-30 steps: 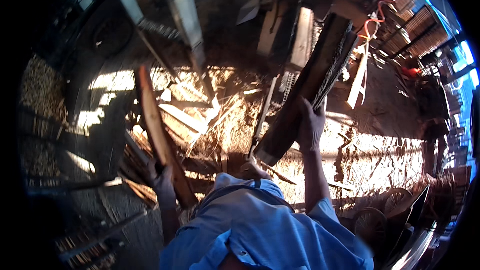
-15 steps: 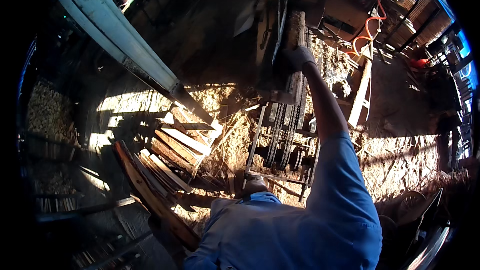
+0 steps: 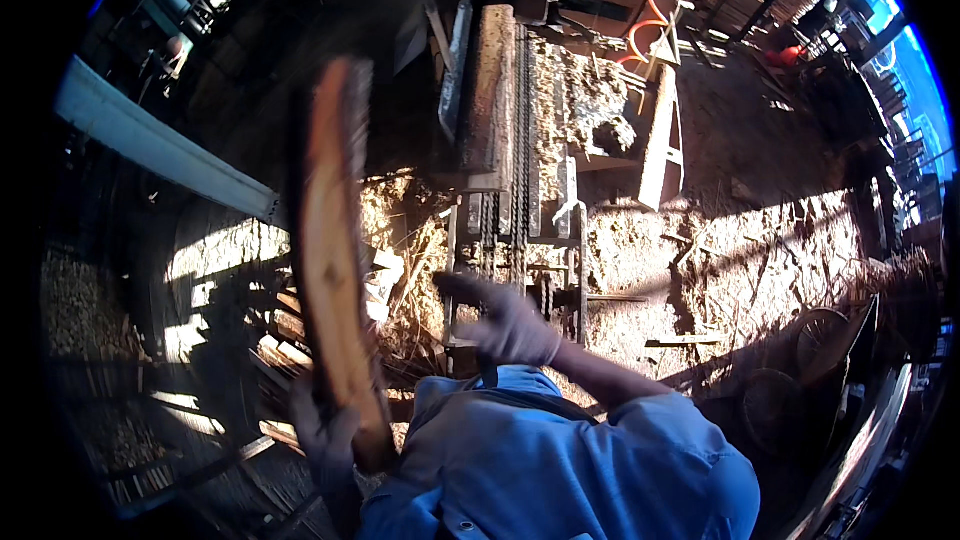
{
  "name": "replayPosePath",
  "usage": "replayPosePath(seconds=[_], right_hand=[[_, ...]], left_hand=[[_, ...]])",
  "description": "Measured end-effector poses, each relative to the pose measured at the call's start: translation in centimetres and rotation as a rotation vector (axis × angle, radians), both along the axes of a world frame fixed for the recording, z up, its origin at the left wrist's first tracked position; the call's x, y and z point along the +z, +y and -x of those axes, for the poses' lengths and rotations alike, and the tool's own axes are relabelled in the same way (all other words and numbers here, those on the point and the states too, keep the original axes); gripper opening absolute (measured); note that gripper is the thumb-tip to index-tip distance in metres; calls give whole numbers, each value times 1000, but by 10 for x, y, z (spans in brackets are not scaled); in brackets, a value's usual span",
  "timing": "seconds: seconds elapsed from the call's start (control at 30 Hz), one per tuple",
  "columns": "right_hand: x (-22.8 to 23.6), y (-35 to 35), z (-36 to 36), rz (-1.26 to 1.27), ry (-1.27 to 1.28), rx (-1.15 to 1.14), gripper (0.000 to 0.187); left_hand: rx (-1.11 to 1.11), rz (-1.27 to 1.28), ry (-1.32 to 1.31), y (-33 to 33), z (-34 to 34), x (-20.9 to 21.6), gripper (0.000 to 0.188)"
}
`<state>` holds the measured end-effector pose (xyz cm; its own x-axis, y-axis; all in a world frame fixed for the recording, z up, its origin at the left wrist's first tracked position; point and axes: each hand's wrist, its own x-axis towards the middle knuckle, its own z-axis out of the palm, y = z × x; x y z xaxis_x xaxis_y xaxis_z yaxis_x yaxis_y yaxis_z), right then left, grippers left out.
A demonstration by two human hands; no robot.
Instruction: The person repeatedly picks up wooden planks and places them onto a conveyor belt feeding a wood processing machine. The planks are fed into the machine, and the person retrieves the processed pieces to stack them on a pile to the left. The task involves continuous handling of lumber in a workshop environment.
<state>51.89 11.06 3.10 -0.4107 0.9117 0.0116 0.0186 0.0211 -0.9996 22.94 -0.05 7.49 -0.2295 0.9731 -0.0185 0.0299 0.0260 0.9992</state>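
A long wooden slab (image 3: pixel 335 280) with dark bark along its edge stands upright on the left, blurred by motion toward its upper end. Around its lower end my left hand (image 3: pixel 332 430) is closed, partly in shadow. My right hand (image 3: pixel 510 328), in a pale glove, is in front of my chest above the near end of a chain conveyor (image 3: pixel 520 210). Its fingers point left toward the slab, somewhat blurred, apart and holding nothing. A thick bark-edged piece of wood (image 3: pixel 490 90) lies lengthwise on the conveyor's far part, beyond my right hand.
Split wood pieces (image 3: pixel 290 330) are stacked left of the conveyor, partly behind the slab. A pale metal beam (image 3: pixel 170 145) reaches in from the left. Wood shavings (image 3: pixel 740 250) cover the ground at right. An orange coiled hose (image 3: pixel 655 0) hangs at the back near a pale board (image 3: pixel 660 140).
My right hand has left the wood on the conveyor and come back toward my chest. The slab in my left hand has swung up and rightward to stand upright. The view has shifted right.
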Motion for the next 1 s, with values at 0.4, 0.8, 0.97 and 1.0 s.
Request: replayPosePath(seconds=[0.4,0.8,0.97,1.0], right_hand=[[-84,116,-215,-330,-767,-901,21],[-170,217,-429,323,-898,-788,53],[-62,161,-219,-394,-1238,-971,59],[-25,134,-148,-414,-1225,-927,54]], left_hand=[[-461,-28,33,76,-90,-56,54],[268,409,546,-170,62,-205,27],[898,823,-359,-255,75,-233,18],[908,827,-407,-265,82,-240,17]])
